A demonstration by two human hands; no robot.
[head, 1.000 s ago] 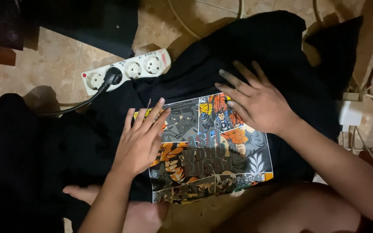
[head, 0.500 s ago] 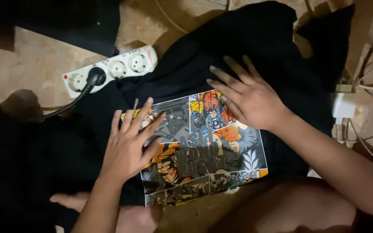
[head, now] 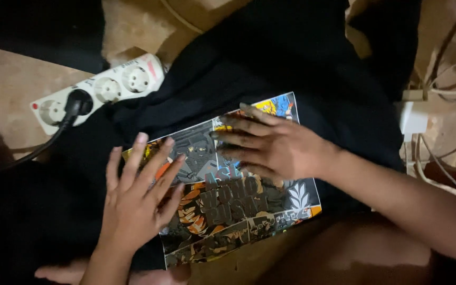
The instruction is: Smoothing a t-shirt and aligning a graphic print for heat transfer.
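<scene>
So both hands are flat on a colourful comic-style printed sheet (head: pixel 228 190) that's lying on a black t-shirt (head: pixel 270 68) spread out on the floor. The left hand (head: pixel 135 206) has its fingers splayed over the left part of the sheet, palm down, gripping nothing, just pressing. The right hand (head: pixel 275 148) is doing the same on the upper middle, fingers pointing left, open and flat, not pinching anything either. The sheet sits a bit tilted on the shirt, its lower edge near the person's knee (head: pixel 354 258). If you ask me, the trick here is keeping even pressure and smoothing from the centre outward so no bubbles or creases get trapped, and holding one palm still so the sheet doesn't skate around on the fabric. Also worth minding the white power strip (head: pixel 101 87) with a black plug (head: pixel 77 103) in it, just beside the shirt's upper left edge, plus a tangle of cables (head: pixel 444 121) off to the right.
</scene>
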